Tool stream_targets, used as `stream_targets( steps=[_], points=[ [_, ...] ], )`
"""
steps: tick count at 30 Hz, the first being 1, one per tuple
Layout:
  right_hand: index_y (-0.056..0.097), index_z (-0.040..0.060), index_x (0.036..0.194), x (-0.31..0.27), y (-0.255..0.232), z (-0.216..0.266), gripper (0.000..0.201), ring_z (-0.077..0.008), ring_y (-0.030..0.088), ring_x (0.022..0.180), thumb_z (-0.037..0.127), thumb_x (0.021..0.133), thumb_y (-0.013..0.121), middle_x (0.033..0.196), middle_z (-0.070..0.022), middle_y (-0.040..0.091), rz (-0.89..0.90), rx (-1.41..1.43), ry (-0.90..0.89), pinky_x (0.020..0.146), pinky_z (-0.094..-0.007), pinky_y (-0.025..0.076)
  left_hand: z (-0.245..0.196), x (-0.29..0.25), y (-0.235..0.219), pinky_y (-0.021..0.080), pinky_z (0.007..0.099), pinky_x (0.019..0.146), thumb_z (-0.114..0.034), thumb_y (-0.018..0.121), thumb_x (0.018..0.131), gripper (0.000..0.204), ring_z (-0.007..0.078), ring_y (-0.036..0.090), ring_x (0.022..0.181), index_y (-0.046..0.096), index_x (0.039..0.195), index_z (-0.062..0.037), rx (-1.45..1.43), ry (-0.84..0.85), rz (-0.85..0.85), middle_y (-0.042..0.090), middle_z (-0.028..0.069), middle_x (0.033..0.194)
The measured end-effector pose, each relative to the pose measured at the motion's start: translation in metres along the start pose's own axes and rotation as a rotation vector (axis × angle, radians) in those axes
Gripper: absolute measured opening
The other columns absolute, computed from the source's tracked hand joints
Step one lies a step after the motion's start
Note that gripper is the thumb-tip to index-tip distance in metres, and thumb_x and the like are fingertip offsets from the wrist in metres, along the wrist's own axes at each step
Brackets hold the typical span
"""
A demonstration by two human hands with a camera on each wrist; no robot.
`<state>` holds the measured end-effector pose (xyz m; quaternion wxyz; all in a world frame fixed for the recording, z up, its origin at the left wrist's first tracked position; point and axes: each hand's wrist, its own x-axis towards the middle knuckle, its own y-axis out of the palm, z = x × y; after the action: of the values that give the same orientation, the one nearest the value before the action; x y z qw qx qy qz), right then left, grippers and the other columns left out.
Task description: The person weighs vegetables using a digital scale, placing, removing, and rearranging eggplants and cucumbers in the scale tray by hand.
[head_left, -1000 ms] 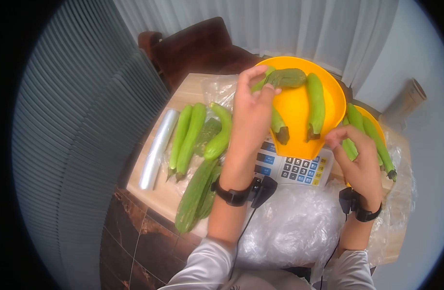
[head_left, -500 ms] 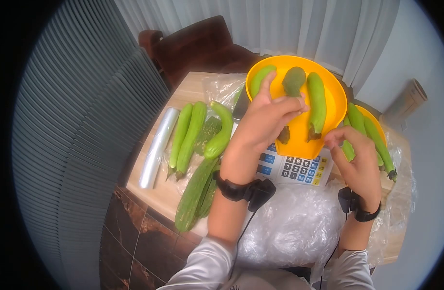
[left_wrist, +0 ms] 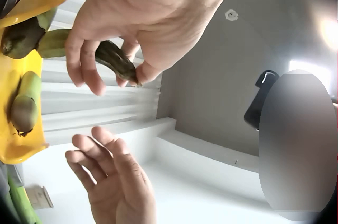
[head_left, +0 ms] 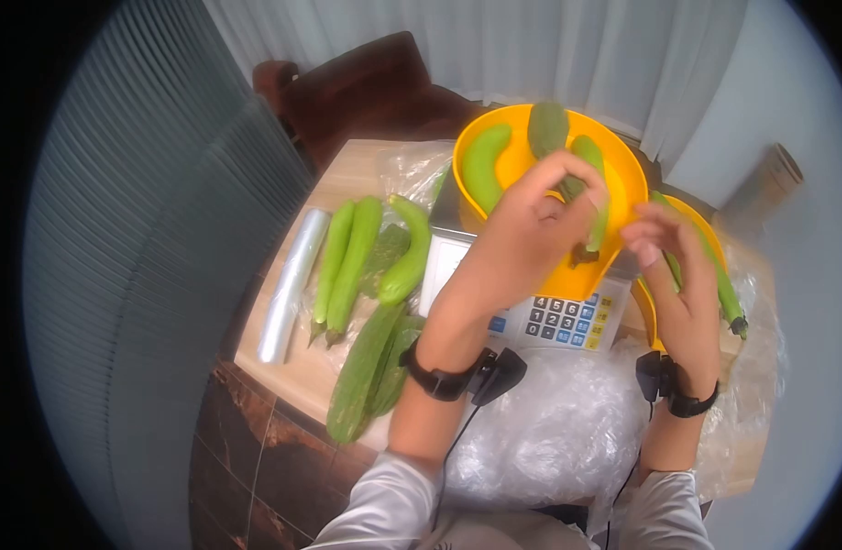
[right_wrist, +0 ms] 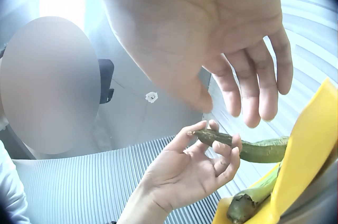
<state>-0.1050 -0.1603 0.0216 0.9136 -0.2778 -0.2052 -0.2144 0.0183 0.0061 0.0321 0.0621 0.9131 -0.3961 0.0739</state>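
left hand: centre of the head view, fingers pinching the stem end of a dark gourd and holding it tilted over the bowl; the left wrist view shows thumb and fingers curled round it.
gourd: upper centre, its far end pointing past the bowl's back rim; whether it touches the bowl is hard to tell.
right hand: right of centre, just beside the left hand, fingers loose and parted, gripping nothing.
bowl: yellow, upper centre, on the scale; a pale green gourd lies at its left side and another one at the right, partly behind the left fingers.
second bowl: yellow, right edge, mostly behind the right hand, with long green gourds in it.
table: left of centre, a row of green gourds and a film roll on it.
plastic wrap: crumpled, lower centre, below the scale.
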Motion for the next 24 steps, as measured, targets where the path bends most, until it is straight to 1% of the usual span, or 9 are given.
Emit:
stream_targets(
  steps=[1,3,7,9,10,15,19,22,24],
  points=[
    [0.058,-0.0021,0.131,0.000,0.000,0.002,0.034,-0.0187,0.065,0.098,0.013,0.100,0.061,0.107,-0.0116,0.069,-0.008,-0.009,0.007,0.092,-0.0315,0.050,-0.003,-0.004,0.002,0.048,0.0262,0.082,-0.025,0.062,0.103,0.018,0.0129,0.063,0.095,0.063,0.115,-0.0131,-0.006,-0.002,0.013,0.063,0.0067,0.107],
    [0.035,0.0006,0.154,0.000,0.000,0.006,0.057,-0.0183,0.062,0.109,0.021,0.105,0.057,0.120,-0.0139,0.066,-0.030,0.402,0.088,0.100,-0.0321,0.046,-0.007,-0.010,0.006,0.046,0.0311,0.087,-0.024,0.064,0.100,0.019,0.0204,0.060,0.104,0.066,0.117,-0.0140,0.497,0.353,0.208,0.061,0.0100,0.112],
    [0.020,-0.0088,0.157,0.002,-0.007,0.004,0.072,-0.0199,0.061,0.115,0.025,0.104,0.057,0.125,-0.0160,0.064,-0.061,0.595,0.238,0.103,-0.0351,0.046,0.000,-0.018,0.021,0.044,0.0372,0.096,-0.023,0.065,0.099,0.025,0.0309,0.055,0.114,0.069,0.122,-0.0162,0.534,0.425,0.425,0.058,0.0144,0.121],
    [0.027,-0.0130,0.151,0.005,-0.028,-0.016,0.066,-0.0235,0.062,0.117,0.019,0.102,0.056,0.127,-0.0168,0.064,-0.068,0.563,0.323,0.104,-0.0383,0.047,0.012,-0.017,0.028,0.042,0.0417,0.102,-0.023,0.064,0.099,0.031,0.0379,0.054,0.117,0.067,0.129,-0.0179,0.471,0.517,0.334,0.057,0.0169,0.129],
    [0.032,-0.0124,0.148,0.006,-0.034,-0.020,0.060,-0.0251,0.063,0.116,0.017,0.101,0.056,0.127,-0.0171,0.064,-0.016,0.739,0.320,0.104,-0.0390,0.048,0.005,-0.015,0.026,0.042,0.0415,0.105,-0.024,0.064,0.099,0.036,0.0392,0.056,0.121,0.065,0.134,-0.0163,0.465,0.437,0.376,0.056,0.0199,0.133],
    [0.047,-0.0084,0.133,0.010,-0.038,-0.060,0.040,-0.0319,0.067,0.110,0.013,0.100,0.053,0.123,-0.0214,0.063,-0.107,1.135,0.351,0.099,-0.0437,0.055,0.014,-0.013,0.023,0.049,0.0363,0.095,-0.022,0.064,0.099,0.033,0.0337,0.063,0.110,0.065,0.130,-0.0109,0.522,0.376,0.367,0.061,0.0181,0.126],
    [0.049,-0.0073,0.129,0.017,-0.054,-0.063,0.035,-0.0318,0.069,0.101,0.009,0.099,0.049,0.115,-0.0201,0.063,-0.208,1.133,0.450,0.092,-0.0454,0.058,0.012,-0.011,0.015,0.053,0.0345,0.086,-0.019,0.065,0.098,0.028,0.0273,0.067,0.099,0.067,0.122,-0.0054,0.650,0.320,0.246,0.067,0.0143,0.113],
    [0.051,-0.0058,0.126,0.016,-0.076,-0.077,0.036,-0.0269,0.067,0.085,0.003,0.093,0.041,0.097,-0.0133,0.060,-0.324,0.781,0.414,0.082,-0.0385,0.060,0.003,-0.011,0.004,0.054,0.0347,0.081,-0.017,0.065,0.097,0.025,0.0256,0.069,0.092,0.066,0.118,-0.0022,0.759,0.246,0.125,0.068,0.0149,0.106],
    [0.052,-0.0058,0.126,0.016,-0.085,-0.080,0.036,-0.0282,0.068,0.086,0.004,0.092,0.041,0.098,-0.0146,0.062,-0.347,0.599,0.449,0.082,-0.0400,0.059,0.013,-0.009,-0.001,0.054,0.0348,0.079,-0.015,0.064,0.097,0.024,0.0253,0.069,0.089,0.066,0.117,-0.0016,0.776,0.282,0.052,0.068,0.0150,0.104]
  ],
)
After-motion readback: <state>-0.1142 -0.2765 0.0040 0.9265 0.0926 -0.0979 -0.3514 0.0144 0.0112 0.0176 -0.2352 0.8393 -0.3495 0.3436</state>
